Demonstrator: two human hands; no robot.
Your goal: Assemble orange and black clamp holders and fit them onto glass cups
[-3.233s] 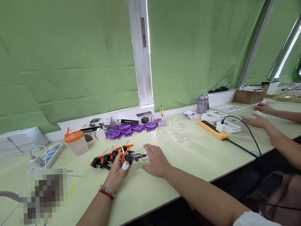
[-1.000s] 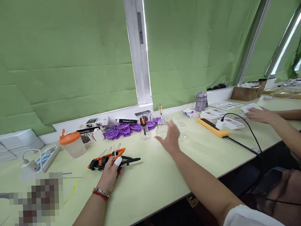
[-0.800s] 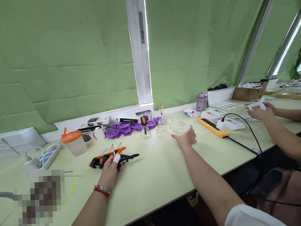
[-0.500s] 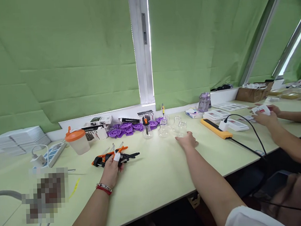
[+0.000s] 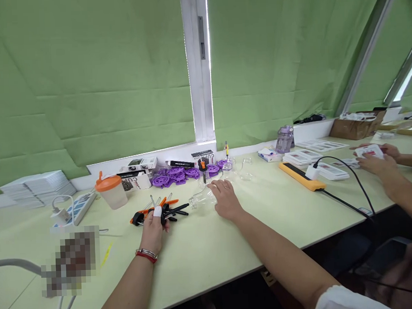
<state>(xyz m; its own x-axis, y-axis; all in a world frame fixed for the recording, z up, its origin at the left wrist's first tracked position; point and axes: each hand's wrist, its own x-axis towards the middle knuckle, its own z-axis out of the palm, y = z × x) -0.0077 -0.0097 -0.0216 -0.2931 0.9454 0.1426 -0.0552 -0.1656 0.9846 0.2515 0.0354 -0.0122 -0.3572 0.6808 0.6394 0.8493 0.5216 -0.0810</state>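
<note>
My left hand [image 5: 152,228], with a white cover on one fingertip, is closed around a black stopper with a long rod [image 5: 176,210] that points right. Several more orange-and-black stoppers [image 5: 138,218] lie beside and under that hand. My right hand [image 5: 225,201] grips a clear glass bottle [image 5: 204,198], tipped on its side with the mouth toward the rod's tip. Rod and mouth look close; whether they touch I cannot tell. Behind stands another glass bottle with an orange-and-black stopper [image 5: 203,166] in it. More clear bottles [image 5: 246,171] stand right of it.
Purple plastic parts [image 5: 175,175] and printed boxes [image 5: 139,180] line the wall. An orange-lidded cup [image 5: 112,191] and a power strip [image 5: 80,207] are at left. At right lie a yellow power strip [image 5: 303,177] and white card stacks [image 5: 331,170]. A co-worker's hands hold a white card [image 5: 371,151].
My right hand has taken a glass bottle from the group and brought it left, tipped toward the rod. My left hand still holds the black stopper.
</note>
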